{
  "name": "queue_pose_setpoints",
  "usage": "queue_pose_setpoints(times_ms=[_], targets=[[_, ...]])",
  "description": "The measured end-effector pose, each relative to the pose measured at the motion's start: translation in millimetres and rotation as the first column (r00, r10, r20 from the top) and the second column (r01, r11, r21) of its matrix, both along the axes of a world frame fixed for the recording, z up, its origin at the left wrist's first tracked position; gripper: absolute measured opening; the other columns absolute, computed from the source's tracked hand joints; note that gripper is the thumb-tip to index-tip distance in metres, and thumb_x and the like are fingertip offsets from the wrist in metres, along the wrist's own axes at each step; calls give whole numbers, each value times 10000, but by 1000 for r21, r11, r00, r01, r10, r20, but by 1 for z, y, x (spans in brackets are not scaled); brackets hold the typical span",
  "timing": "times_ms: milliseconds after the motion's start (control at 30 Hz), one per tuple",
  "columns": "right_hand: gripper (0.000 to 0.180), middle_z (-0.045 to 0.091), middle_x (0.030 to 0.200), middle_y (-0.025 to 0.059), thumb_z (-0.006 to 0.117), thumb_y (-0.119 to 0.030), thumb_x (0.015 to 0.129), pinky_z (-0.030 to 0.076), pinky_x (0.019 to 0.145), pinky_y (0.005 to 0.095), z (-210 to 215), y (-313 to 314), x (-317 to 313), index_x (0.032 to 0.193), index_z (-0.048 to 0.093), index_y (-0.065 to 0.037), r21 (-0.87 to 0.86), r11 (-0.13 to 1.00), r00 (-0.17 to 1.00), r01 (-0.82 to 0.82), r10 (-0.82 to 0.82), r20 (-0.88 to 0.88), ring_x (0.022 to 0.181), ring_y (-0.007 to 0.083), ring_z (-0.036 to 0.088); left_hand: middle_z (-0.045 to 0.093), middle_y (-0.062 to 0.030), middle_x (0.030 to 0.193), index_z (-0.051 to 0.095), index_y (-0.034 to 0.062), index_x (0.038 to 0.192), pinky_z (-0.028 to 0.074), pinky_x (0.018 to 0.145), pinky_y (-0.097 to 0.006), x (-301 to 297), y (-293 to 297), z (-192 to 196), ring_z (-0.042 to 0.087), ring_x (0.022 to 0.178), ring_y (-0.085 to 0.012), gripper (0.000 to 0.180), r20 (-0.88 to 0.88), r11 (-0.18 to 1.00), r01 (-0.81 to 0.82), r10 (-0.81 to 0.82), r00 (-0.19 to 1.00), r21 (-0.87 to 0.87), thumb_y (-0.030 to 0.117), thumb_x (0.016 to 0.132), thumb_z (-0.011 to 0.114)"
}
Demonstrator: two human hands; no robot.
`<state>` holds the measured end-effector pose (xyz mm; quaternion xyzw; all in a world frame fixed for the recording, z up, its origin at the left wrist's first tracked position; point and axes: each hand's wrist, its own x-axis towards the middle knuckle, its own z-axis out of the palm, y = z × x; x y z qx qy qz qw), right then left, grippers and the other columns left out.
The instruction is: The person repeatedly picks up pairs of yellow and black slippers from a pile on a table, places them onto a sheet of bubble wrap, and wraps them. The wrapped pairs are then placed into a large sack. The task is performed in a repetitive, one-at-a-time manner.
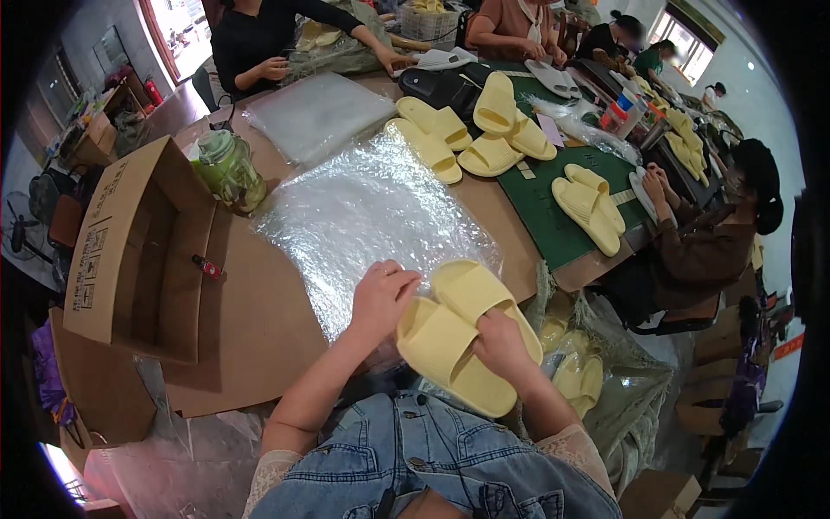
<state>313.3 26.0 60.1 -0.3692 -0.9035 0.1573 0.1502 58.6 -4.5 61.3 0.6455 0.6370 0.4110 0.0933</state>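
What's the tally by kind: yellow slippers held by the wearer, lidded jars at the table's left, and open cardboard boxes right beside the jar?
Held yellow slippers: 2
Lidded jar: 1
Open cardboard box: 1
Total: 4

The clear plastic film (380, 208) is gleaming, glossy and crinkled. Below it, the pale-yellow slides (432, 346) are showing smooth, matt, foam-like plastic. Farther below, the button-front garment (341, 471) is showing woven denim. Left of the film, the lidded jar (226, 164) is shining; the open carton (108, 251) is showing dull cardboard. Right of it, the green mat (538, 205) is looking matt.
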Motion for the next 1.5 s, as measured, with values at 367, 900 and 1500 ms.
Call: queue_pose_setpoints(times_ms=[367, 900, 1500], targets=[[213, 602, 915, 229, 662, -146, 796, 499, 761, 519, -18, 24, -41, 875, 579, 34, -31, 996, 991, 89, -91, -96, 867, 423, 609, 621, -65, 816, 748, 110, 968, 527, 629, -356, 24, -23, 22, 648, 725, -252, 129, -103, 982, 145, -133, 986, 123, 160, 851, 722], [206, 614, 915, 207, 600, -206, 892, 533, 742, 453, -39, 98, -172, 917, 601, -1, 175, 953, 965, 245, -223, -138, 832, 371, 642, 638, -61, 840, 744, 135, 1053, 523, 612, -344, 35, -56, 47, 649, 709, -247, 215, 18, 926, 360, -364, 931, 112, 116, 839, 744], [268, 702, 1081, 124, 708, -156, 914, 507, 925, 348, 92, 18, -2, 1130, 686, 3, -785, 280, 827, -552, 306, -472, 1039, 218, 665, 274, -236, 1576, 449, 107, 1471, 276, 1177, -507, -71, 2, -37, 249, 1456, -432, 868, -160, 989, -134, 123, 979, -59, 421, 749, 815]])
